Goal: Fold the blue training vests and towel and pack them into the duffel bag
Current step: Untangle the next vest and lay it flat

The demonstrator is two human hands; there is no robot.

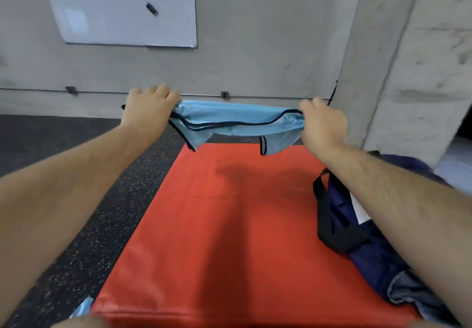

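Fingers (163,91) of the left hand (150,107) are curled over one end of a blue vest (237,123). The fingers of the right hand (323,123) are curled over the other end. We see both hands knuckle-side up, so the fingertips are hidden under the cloth.

- The vest is light blue with dark trim. It is held in the air, bunched and stretched between the two hands at 12 o'clock in the view. Two trimmed corners hang down over the far edge of the red mat (217,225).
- The mat fills the centre and runs down to 6 o'clock. A shadow falls on its far half.
- A navy duffel bag (367,256) lies at 4 o'clock, on the mat's right edge and partly under the right forearm. Its black strap (329,225) loops over the mat. A white slip (360,210) shows against the bag.
- A grey-blue cloth (408,294) lies at 5 o'clock, against the bag's near end. We cannot tell what it is.
- A scrap of light blue fabric (83,308) sits at 7 o'clock, at the mat's near left corner.
- Dark speckled floor (89,238) shows at 8 to 9 o'clock.
- A whiteboard (120,8) hangs on the concrete wall (268,46) at 11 o'clock.
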